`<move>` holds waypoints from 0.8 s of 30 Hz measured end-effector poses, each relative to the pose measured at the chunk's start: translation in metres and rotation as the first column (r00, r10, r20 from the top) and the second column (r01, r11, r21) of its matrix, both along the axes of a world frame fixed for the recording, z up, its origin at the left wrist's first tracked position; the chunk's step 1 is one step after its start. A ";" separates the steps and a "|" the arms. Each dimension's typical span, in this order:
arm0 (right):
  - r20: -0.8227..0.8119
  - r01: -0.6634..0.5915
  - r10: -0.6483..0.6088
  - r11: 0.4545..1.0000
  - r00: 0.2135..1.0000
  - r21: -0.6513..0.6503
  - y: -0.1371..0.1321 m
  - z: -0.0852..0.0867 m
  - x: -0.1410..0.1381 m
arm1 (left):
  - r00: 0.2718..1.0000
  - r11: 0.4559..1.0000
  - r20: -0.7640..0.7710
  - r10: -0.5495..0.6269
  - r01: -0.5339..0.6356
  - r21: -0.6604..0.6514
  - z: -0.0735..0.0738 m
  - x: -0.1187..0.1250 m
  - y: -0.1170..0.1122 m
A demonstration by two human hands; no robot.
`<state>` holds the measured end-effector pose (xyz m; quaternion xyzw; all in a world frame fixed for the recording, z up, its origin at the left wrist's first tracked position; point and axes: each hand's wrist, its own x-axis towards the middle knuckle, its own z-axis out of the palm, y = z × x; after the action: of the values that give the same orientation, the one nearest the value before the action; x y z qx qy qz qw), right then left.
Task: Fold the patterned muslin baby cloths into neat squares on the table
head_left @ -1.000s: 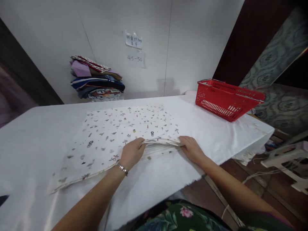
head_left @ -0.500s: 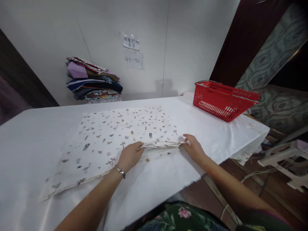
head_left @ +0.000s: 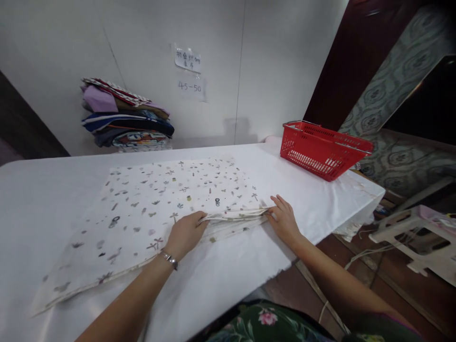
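Observation:
A white cloth [head_left: 156, 199] printed with small plants, birds and other shapes lies spread flat in layers on the white-covered table. My left hand [head_left: 187, 232], with a bracelet at the wrist, is closed on the cloth's near edge, thumb on top. At the near right corner my right hand [head_left: 284, 221] pinches the same edge between thumb and fingers, its other fingers stretched out. Between both hands the edge is lifted a little and bunched into folds. The layers beneath show below it.
A red plastic basket [head_left: 320, 152] with metal handles stands at the table's back right. A stack of folded fabrics [head_left: 128, 118] sits at the back left against the wall. Two paper signs [head_left: 188, 71] hang above. A white plastic stool [head_left: 420, 237] is on the floor to the right.
The view has shifted slightly, so things appear a little further left. Both hands keep their hold on the cloth's near edge, with hardly any movement.

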<state>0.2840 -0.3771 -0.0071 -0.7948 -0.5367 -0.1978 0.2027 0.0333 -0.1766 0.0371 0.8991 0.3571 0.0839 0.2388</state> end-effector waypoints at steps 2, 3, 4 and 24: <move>0.034 0.055 -0.055 0.998 0.998 0.006 0.000 0.001 -0.005 | 1.000 1.000 0.001 -0.018 0.018 0.012 -0.002 -0.001 0.000; 0.054 0.084 -0.085 0.996 0.995 0.008 0.000 0.001 -0.007 | 1.000 0.999 0.000 -0.031 0.031 0.023 -0.003 -0.001 -0.001; 0.074 0.111 -0.111 0.994 0.991 0.008 0.000 0.002 -0.009 | 0.999 0.998 -0.001 -0.042 0.042 0.037 -0.004 -0.001 -0.001; -0.280 0.255 -0.250 0.967 0.927 -0.019 0.027 -0.005 -0.004 | 0.988 0.961 -0.024 -0.150 0.151 0.230 -0.015 -0.003 -0.009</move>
<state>0.2799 -0.3505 -0.0118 -0.8753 -0.3941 -0.1124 0.2566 0.0306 -0.1854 0.0216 0.9456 0.2762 0.1039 0.1370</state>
